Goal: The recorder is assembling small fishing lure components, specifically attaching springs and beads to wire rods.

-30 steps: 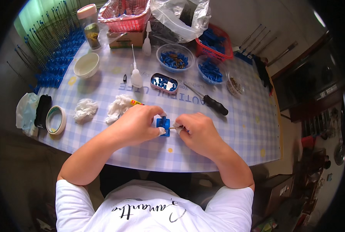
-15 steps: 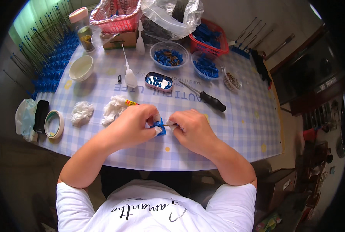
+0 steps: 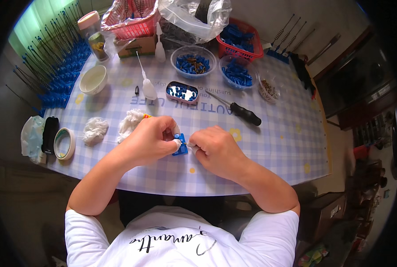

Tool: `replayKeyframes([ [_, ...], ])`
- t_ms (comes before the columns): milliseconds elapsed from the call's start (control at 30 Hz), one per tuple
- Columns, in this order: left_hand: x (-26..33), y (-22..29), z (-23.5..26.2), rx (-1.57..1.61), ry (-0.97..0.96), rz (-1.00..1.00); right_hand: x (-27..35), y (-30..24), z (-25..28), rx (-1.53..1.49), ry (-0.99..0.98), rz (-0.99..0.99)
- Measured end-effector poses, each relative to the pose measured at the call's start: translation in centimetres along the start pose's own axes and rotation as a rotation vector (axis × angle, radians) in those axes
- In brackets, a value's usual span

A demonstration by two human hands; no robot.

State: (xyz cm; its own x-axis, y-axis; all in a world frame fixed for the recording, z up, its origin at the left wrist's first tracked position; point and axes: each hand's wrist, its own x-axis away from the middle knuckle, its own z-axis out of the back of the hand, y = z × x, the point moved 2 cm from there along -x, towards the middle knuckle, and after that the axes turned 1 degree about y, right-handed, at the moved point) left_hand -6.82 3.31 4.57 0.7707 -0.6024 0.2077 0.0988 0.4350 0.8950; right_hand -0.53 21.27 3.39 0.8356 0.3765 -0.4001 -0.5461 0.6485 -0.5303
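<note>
Near the front middle of the table, my left hand (image 3: 150,139) pinches a small blue plastic part (image 3: 180,150) between thumb and forefinger. White wraps cover its fingertips. Just to the right, my right hand (image 3: 219,150) is closed in a pinch on a thin brass-coloured pin (image 3: 185,143), whose visible end meets the blue part's right side. My fingers hide most of the pin, so how deep it sits cannot be seen. Behind my left hand lie crumpled white tissue (image 3: 130,124) and a yellow-and-red packet (image 3: 147,116), partly covered by the hand.
Beyond my hands are an oval tin (image 3: 196,100) of blue pieces, a black-handled screwdriver (image 3: 245,115), a dropper bottle (image 3: 149,90) and tubs (image 3: 212,71) of parts. A white bowl (image 3: 93,80) and tape roll (image 3: 71,144) stand left. Blue racks of springs (image 3: 58,93) line the far left.
My right hand has moved slightly left, closer to the blue part, and less of the brass-coloured pin shows between the hands. The blue part has tilted a little.
</note>
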Motion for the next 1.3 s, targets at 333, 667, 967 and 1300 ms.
replayKeyframes([
  [333,0.5,0.6,-0.1,-0.161,0.083,-0.155,0.1,-0.1,-0.1,-0.010,-0.004,-0.001],
  [667,0.7,-1.0,-0.4,-0.022,0.084,-0.167,0.0,0.4,-0.3,0.011,0.030,0.021],
  [967,0.5,-1.4,-0.3,-0.056,0.068,-0.211,-0.3,0.4,-0.3,0.034,0.039,0.027],
  [1300,0.7,-1.7,-0.5,-0.105,0.147,-0.266,-0.3,0.3,-0.4,0.054,0.052,0.043],
])
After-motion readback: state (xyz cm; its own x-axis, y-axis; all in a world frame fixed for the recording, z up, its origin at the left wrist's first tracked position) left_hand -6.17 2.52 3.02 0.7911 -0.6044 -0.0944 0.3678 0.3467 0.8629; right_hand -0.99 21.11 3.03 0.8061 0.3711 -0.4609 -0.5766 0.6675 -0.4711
